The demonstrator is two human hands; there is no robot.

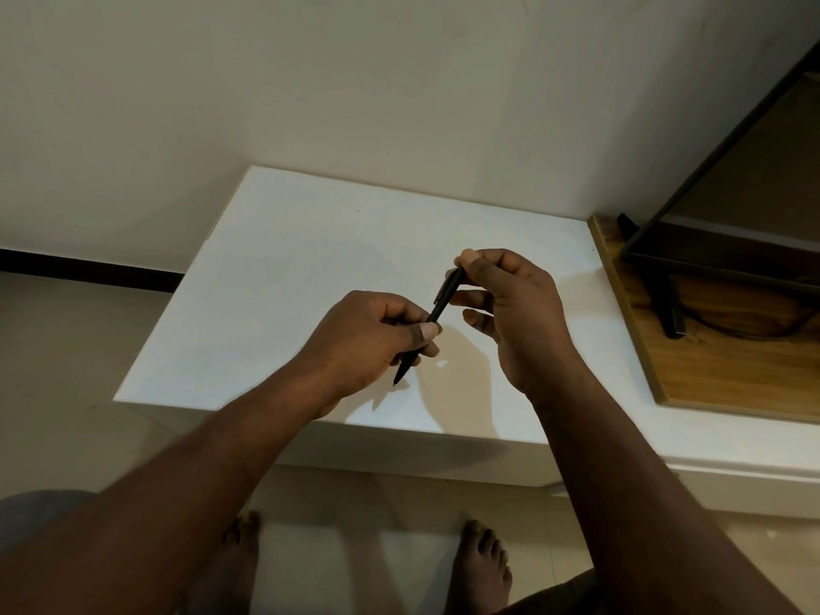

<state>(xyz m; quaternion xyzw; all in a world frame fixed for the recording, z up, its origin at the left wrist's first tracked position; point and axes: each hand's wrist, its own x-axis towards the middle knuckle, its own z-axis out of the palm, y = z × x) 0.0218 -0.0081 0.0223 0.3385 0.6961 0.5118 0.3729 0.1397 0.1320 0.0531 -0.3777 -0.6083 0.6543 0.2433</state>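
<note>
Above white table | I see black pen aloft, axis slanting tip-down toward me, clip end away-right | left hand curled round lower barrel | right hand thumb-forefinger pinching clip end, other fingers loose.

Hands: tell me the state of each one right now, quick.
Left hand: grips the black pen by its lower barrel.
Right hand: pinches the pen's upper end.
</note>
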